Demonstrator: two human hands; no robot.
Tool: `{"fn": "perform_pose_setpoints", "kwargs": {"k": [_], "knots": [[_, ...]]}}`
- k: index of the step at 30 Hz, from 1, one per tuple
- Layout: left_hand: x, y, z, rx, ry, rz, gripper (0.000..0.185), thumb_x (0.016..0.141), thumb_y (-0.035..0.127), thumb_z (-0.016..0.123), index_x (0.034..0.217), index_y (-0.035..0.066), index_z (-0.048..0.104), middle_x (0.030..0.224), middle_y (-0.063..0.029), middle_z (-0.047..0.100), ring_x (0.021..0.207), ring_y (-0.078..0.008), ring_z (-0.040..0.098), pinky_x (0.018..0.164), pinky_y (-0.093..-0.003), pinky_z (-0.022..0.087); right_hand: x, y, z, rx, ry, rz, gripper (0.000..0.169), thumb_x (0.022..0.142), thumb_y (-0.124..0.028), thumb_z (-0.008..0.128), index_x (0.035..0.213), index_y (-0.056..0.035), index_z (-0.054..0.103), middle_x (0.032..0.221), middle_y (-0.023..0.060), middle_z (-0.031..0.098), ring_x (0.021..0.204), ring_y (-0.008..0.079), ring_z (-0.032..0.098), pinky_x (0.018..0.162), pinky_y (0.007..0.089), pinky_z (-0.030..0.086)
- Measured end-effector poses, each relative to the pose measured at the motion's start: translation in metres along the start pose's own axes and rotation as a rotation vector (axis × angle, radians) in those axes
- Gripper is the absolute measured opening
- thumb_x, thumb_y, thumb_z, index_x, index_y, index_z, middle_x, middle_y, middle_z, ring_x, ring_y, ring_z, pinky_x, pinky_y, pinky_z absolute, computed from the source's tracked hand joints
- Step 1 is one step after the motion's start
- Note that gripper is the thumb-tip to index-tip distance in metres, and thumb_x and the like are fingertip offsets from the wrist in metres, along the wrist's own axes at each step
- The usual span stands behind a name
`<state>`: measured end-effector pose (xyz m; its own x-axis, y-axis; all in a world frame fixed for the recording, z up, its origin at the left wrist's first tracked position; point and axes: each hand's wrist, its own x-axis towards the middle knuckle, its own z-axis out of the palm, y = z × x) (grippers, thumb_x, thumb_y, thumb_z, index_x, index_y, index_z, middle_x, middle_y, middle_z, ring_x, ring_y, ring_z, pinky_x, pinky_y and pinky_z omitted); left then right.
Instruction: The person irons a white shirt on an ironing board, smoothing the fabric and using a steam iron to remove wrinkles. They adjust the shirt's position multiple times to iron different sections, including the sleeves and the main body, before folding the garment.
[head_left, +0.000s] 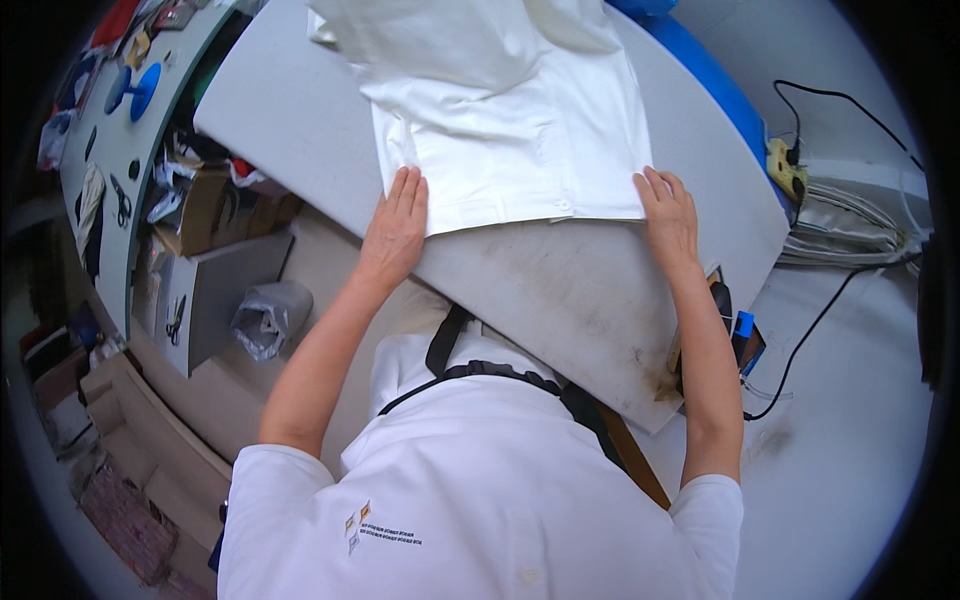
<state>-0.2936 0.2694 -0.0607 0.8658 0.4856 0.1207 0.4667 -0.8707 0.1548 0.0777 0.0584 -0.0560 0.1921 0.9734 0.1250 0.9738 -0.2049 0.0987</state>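
A white cloth garment with a waistband and a button (487, 157) lies spread on the pale ironing table (525, 277), its waistband edge towards me. My left hand (397, 221) rests flat at the left end of the waistband, fingers on the fabric and pointing away from me. At the right end, my right hand (669, 214) touches the corner with its fingertips, the fingers slightly bent. Neither palm shows, and whether the right thumb is under the cloth cannot be seen. The garment's far part runs out of the top of the view.
Near my right forearm, a dark device with a blue part (742, 330) sits at the table's edge, close to a black cable (806, 330). Beyond is a yellow power socket (786, 169). Leftward are a side table with scissors (121, 201), a cardboard box (201, 210) and a lined bin (270, 319).
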Motion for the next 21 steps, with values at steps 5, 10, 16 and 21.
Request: {"fn": "perform_pose_setpoints", "kwargs": {"k": [5,10,16,21], "knots": [[-0.043,0.037,-0.028,-0.034,-0.051,-0.139,0.05,0.09,-0.001,0.047,0.137,-0.016,0.045,0.146,-0.0317,0.045,0.14,-0.0452,0.041,0.11,-0.0534,0.04,-0.014,-0.013,-0.022,0.016,-0.04,0.037,0.053,0.082,0.001,0.056,0.134,-0.009,0.059,0.143,0.009,0.056,0.126,0.0293,0.052,0.103,0.0416,0.043],[-0.068,0.055,-0.001,-0.002,-0.098,-0.213,0.054,0.089,-0.003,0.048,0.14,-0.016,0.041,0.151,-0.0344,0.037,0.143,-0.0453,0.036,0.114,-0.0546,0.035,-0.046,-0.031,-0.001,0.092,-0.112,0.111,0.064,0.079,0.007,0.054,0.142,-0.0031,0.049,0.151,0.0114,0.047,0.131,0.0327,0.048,0.108,0.0431,0.04],[-0.068,0.052,-0.05,-0.223,-0.154,-0.156,0.035,0.089,0.003,0.056,0.12,-0.013,0.057,0.139,-0.0273,0.051,0.135,-0.0428,0.045,0.113,-0.0477,0.038,-0.053,-0.035,-0.04,0.396,-0.128,0.241,0.063,0.076,0.005,0.052,0.139,-0.0012,0.051,0.147,0.0196,0.048,0.133,0.0364,0.046,0.112,0.0444,0.037],[0.016,0.036,-0.01,-0.249,0.084,0.145,0.026,0.08,0.007,0.06,0.101,-0.007,0.061,0.109,-0.0177,0.061,0.104,-0.0341,0.059,0.093,-0.0414,0.047,0.055,-0.102,-0.044,0.736,0.191,0.093,0.029,0.084,0.002,0.062,0.113,0.0017,0.067,0.116,0.0191,0.067,0.109,0.0369,0.06,0.097,0.0424,0.048]]}}
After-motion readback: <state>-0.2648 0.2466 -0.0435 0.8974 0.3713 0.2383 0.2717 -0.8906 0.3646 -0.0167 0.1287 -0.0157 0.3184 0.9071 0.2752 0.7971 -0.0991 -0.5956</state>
